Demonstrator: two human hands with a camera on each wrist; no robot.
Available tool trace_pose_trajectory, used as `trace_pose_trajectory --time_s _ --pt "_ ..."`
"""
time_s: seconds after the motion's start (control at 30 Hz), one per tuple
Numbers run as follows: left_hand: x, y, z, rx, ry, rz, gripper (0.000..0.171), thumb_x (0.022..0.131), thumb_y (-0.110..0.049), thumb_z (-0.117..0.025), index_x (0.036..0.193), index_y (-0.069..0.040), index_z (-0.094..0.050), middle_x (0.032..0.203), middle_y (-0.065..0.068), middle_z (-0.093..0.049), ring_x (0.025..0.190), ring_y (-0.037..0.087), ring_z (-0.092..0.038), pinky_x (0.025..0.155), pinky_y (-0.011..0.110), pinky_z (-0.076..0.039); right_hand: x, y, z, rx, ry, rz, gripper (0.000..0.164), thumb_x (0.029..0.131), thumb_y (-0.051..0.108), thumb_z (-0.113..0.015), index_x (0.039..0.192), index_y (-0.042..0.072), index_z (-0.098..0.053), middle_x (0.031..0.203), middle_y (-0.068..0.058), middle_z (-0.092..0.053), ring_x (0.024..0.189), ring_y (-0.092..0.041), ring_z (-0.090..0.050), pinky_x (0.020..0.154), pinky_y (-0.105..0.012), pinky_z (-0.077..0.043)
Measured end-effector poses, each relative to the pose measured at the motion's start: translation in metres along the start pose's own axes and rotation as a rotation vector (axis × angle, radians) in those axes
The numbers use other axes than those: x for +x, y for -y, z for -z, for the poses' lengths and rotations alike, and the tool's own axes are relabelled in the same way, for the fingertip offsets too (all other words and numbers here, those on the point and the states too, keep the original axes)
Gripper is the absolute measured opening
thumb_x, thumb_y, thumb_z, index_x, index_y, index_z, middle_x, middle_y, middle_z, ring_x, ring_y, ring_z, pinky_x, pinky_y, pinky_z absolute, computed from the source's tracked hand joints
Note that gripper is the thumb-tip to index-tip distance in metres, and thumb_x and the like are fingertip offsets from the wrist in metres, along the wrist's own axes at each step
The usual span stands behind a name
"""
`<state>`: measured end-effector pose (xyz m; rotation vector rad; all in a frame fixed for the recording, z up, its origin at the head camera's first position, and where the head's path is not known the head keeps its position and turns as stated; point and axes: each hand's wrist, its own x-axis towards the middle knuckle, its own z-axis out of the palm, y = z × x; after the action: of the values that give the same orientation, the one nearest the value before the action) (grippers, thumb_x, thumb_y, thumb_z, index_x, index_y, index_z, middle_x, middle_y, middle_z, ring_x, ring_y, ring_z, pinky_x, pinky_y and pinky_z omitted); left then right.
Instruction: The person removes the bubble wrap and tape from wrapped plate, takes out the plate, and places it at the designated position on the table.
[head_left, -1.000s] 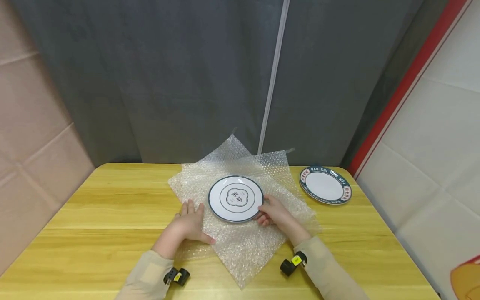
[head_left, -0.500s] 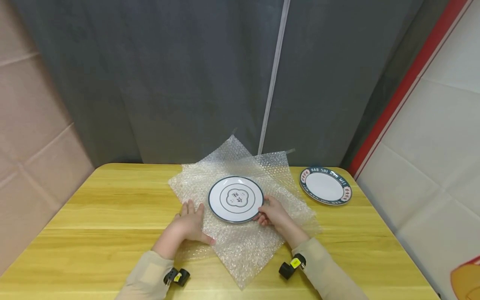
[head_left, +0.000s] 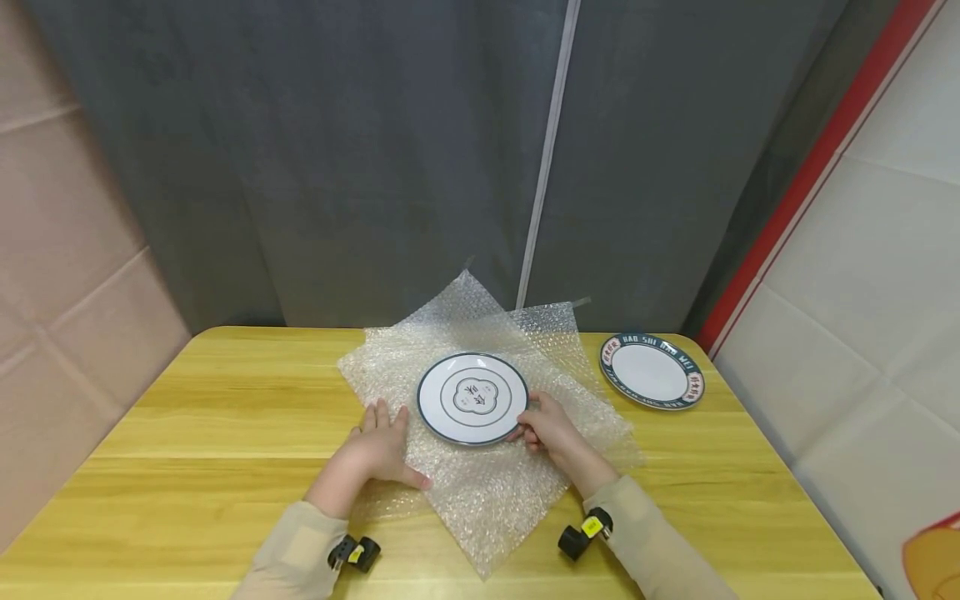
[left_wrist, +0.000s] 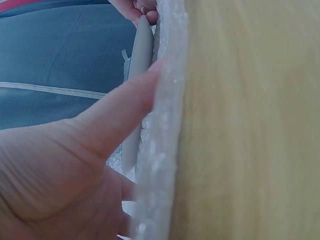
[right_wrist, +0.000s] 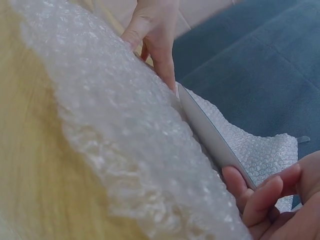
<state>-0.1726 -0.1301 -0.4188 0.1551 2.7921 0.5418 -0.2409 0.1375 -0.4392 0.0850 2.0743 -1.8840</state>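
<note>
A white plate [head_left: 474, 421] with a dark rim line and a printed emblem lies face up on overlapping sheets of bubble wrap [head_left: 487, 500]. My right hand [head_left: 549, 425] pinches the plate's right edge, thumb above and curled fingers below, as the right wrist view shows on the plate's side [right_wrist: 207, 132]. On the wrap left of the plate my left hand [head_left: 377, 450] rests with its fingers spread and straight. In the left wrist view its thumb [left_wrist: 122, 107] touches the bubble wrap near the sheet's edge.
A second plate [head_left: 648, 372], white with a dark lettered border, lies at the table's back right corner. The wooden table [head_left: 187, 467] ends at a grey curtain [head_left: 375, 167] behind. Pale panels stand to the left and right.
Almost nothing differs. My right hand has shifted very slightly while keeping its pinch on the plate's edge, and the left hand stays where it was.
</note>
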Motion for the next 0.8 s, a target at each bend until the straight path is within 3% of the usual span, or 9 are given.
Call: trace_pose_trajectory --time_s 0.33,0.8 --pt "-0.002 -0.002 0.002 -0.001 0.011 -0.003 0.13 0.057 -0.059 -0.083 0.148 0.009 -0.019 0.146 0.042 0.002 0.135 0.057 0.002 0.105 0.068 -0.01 -0.001 0.004 0.003 0.048 0.029 -0.011 0.044 0.086 -0.01 -0.047 0.128 -0.006 -0.036 0.061 -0.012 -0.063 0.04 -0.003 -0.034 0.037 -0.015 -0.029" --pt "-0.001 -0.001 0.002 0.011 0.018 0.001 0.129 0.058 -0.061 -0.082 0.148 0.008 -0.019 0.146 0.042 0.003 0.135 0.057 0.002 0.105 0.069 -0.011 -0.004 0.015 0.013 0.072 -0.002 -0.017 0.049 0.084 -0.009 -0.048 0.131 -0.006 -0.037 0.067 -0.012 -0.063 0.044 -0.005 -0.035 0.039 -0.016 -0.03"
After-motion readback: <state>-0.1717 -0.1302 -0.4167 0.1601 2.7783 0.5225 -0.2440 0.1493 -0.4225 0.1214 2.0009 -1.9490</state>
